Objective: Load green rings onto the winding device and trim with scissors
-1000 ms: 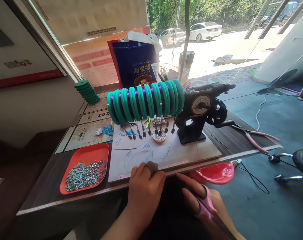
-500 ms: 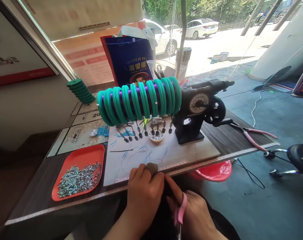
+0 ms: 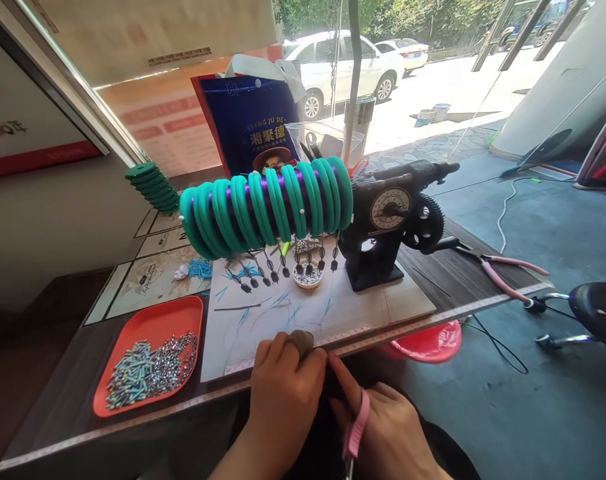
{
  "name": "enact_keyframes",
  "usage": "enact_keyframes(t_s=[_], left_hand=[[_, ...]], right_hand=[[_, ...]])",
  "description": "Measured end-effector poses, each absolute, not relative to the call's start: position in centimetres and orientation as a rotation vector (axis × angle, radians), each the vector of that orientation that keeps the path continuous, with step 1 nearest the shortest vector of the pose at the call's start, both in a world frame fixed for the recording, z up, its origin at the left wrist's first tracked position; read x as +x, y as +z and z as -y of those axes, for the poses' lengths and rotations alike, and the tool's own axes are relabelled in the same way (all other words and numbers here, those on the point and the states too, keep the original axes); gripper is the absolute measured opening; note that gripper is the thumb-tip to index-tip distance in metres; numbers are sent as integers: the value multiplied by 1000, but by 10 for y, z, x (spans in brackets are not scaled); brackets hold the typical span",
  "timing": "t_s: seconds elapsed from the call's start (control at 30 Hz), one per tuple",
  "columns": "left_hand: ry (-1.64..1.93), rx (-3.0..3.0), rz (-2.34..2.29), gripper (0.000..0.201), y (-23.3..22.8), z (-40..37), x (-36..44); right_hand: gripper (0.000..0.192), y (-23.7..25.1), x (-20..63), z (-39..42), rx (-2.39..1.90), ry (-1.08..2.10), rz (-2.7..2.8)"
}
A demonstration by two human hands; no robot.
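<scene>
Working at the near edge of the table, both hands sit close together just below the white board. The left hand is curled into a loose fist, a brown cot capping one raised finger, likely to protect the fingertip; what the fist encloses, if anything, cannot be told. The right hand has its fingers through the pink scissors, forefinger stretched toward the left hand so the two touch or nearly touch. The blades run out of the bottom of the view, so their opening cannot be judged.

Beyond the hands, a black winder with a dial and gear stands on the board, carrying a horizontal spool of green rings over purple thread. Small weighted pieces hang beneath it, above a little dish of beads, placed centrally within reach. Blue offcuts lie scattered on the board.

An orange tray of small metal parts sits to the left, near the working hand. Pink pliers lie at the far right of the table, well apart. A stack of spare rings and a blue bag stand at the back.
</scene>
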State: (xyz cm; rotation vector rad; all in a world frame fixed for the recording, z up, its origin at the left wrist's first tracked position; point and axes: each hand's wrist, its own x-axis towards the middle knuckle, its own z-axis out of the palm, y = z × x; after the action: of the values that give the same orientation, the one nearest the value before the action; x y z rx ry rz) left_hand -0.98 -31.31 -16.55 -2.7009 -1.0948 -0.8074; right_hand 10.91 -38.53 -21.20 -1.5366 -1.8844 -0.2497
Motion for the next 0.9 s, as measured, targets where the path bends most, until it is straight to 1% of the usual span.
enact_keyframes(t_s=[0.43, 0.63, 0.9], left_hand=[[-782, -2714, 1073, 13, -165, 311, -8], [-864, -2794, 1148, 10, -166, 310, -18], [-950, -2792, 1110, 10, -165, 307, -30]], right_hand=[[39, -211, 109, 387, -1547, -250, 1860], [38, -213, 110, 388, -1565, -243, 1869], [34, -208, 110, 388, -1576, -274, 1833]])
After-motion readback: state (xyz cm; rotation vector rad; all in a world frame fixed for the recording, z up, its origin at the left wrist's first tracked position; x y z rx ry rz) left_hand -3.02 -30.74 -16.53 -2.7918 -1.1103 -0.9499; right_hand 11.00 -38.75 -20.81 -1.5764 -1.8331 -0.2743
